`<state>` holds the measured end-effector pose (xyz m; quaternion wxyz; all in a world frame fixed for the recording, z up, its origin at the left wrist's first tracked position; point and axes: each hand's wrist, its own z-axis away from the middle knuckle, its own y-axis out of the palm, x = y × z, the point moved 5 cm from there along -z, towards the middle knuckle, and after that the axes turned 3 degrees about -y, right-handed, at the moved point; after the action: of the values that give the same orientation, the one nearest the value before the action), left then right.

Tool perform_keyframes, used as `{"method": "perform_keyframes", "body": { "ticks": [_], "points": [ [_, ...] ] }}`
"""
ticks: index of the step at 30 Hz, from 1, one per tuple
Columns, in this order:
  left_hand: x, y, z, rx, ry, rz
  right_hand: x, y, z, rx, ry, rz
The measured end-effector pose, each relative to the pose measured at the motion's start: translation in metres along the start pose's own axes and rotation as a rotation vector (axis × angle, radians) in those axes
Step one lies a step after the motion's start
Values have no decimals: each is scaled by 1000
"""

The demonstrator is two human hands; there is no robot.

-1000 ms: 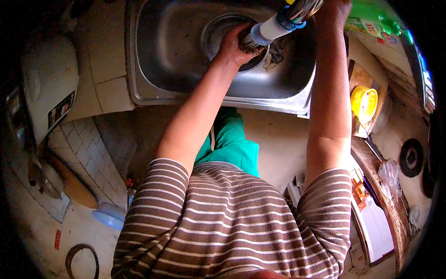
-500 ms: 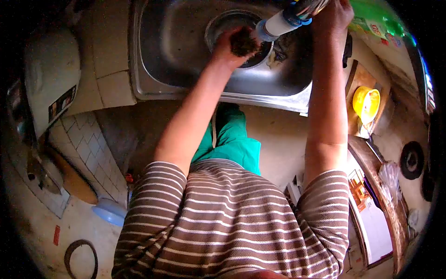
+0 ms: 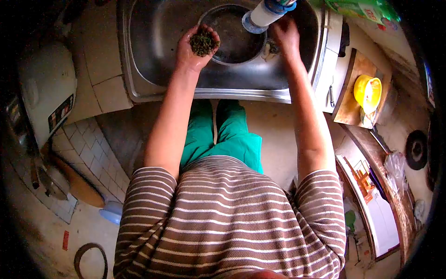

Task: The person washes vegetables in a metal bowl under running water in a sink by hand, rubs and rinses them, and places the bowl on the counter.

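Observation:
My left hand (image 3: pixel 189 58) is palm up over the left rim of a round basin (image 3: pixel 222 61) in the steel sink. Its fingers cup a clump of small green-brown bits (image 3: pixel 203 43), whose kind I cannot make out. My right hand (image 3: pixel 286 39) hangs over the right side of the sink, just below and right of the white and blue tap nozzle (image 3: pixel 261 17). Its fingers look loosely apart, with nothing visible in them. Close to it, a pale and dark thing (image 3: pixel 270 49) lies beside the basin. Dark water or residue shows inside the basin.
The sink (image 3: pixel 158 86) has a raised front rim. At right are a knife (image 3: pixel 331 96), a wooden board (image 3: pixel 346 100) with a yellow container (image 3: pixel 367 93), and a green package (image 3: pixel 364 10). A white appliance (image 3: pixel 46 88) stands on the left.
My left hand has moved left from under the nozzle with the clump, turning it palm up. My right hand has come down from beside the tap into the sink area.

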<state>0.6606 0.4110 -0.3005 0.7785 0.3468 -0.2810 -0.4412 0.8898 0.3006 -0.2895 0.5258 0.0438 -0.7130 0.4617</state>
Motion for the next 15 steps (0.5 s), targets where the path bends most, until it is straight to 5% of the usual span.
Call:
{"method": "perform_keyframes", "body": {
  "ticks": [4, 7, 15],
  "points": [
    [-4, -6, 2, 4, 4, 20, -40, 28, 53, 287, 270, 254],
    [-10, -13, 5, 9, 24, 8, -39, 52, 79, 354, 734, -544],
    [-6, -4, 18, -83, 77, 49, -25, 58, 79, 542, 858, -614]
  ]
}}
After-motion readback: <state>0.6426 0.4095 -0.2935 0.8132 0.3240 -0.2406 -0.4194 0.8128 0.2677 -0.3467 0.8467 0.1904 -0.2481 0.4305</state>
